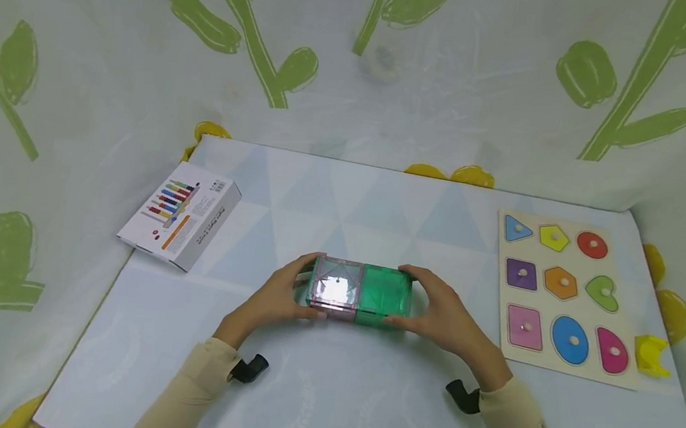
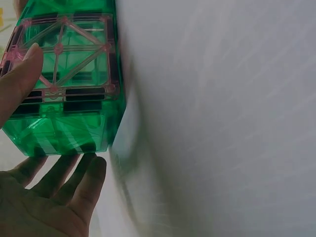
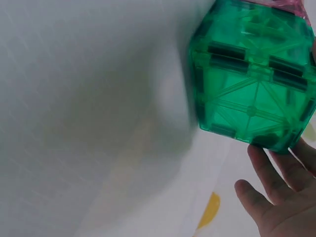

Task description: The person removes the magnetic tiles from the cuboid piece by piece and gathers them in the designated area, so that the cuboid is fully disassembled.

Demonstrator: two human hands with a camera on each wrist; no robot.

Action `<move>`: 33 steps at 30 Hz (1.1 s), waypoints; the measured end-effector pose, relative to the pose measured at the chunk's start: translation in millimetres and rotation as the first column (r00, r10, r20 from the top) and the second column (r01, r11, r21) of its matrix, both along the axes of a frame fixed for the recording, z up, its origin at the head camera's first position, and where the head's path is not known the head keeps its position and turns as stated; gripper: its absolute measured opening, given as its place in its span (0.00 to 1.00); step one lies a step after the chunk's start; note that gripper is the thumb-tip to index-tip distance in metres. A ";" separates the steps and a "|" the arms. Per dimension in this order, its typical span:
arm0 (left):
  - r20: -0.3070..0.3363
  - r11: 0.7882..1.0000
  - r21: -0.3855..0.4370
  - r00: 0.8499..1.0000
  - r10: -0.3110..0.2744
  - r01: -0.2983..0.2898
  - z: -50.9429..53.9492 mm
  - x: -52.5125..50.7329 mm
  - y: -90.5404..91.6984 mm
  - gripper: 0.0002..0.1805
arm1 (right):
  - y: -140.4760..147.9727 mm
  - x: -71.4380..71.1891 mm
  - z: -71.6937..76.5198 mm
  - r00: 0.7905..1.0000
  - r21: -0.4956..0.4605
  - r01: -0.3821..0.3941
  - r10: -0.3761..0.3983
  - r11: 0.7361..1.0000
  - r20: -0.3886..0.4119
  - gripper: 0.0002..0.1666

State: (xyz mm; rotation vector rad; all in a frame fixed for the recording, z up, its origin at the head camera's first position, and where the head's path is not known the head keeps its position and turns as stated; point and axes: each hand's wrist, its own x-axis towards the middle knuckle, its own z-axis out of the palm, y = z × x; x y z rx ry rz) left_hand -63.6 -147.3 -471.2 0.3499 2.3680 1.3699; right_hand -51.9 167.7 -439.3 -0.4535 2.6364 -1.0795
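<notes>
A box-shaped block of see-through magnetic tiles (image 1: 386, 292) lies on the table between my two hands, green on the right and with a pink tile (image 1: 336, 289) on the left of its top. My left hand (image 1: 273, 300) grips its left end, thumb at the near side and fingers at the far side. In the left wrist view the thumb lies over the pink tile (image 2: 81, 59) and fingertips touch the green end. At the other end my right hand (image 1: 443, 313) grips the green part, thumb near and fingers far. The right wrist view shows the green end tile (image 3: 249, 106) and fingertips against its edge.
A white toy box (image 1: 178, 215) lies at the table's back left. To the right is a shape puzzle board (image 1: 622, 241) with knobbed pieces, and beside it a yellow curved piece (image 1: 652, 355). Printed cloth (image 1: 426, 110) hangs behind the table (image 1: 307, 402).
</notes>
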 end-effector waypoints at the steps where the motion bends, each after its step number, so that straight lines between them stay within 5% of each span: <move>1: 0.001 1.000 0.003 1.000 0.001 -0.001 -0.1 2.6 -0.2 0.60 | -0.6 2.3 -0.4 1.000 0.004 0.000 0.000 1.000 -0.005 0.54; 13: 0.000 0.996 0.088 1.000 0.006 -0.006 -4.4 22.5 -3.2 0.61 | -4.7 21.4 -0.2 0.998 0.023 -0.005 0.006 1.000 -0.062 0.53; 33: -0.005 0.995 0.097 1.000 -0.007 0.007 -7.2 21.7 -2.7 0.61 | -2.8 18.4 -10.8 0.981 -0.003 -0.034 0.033 0.999 -0.192 0.50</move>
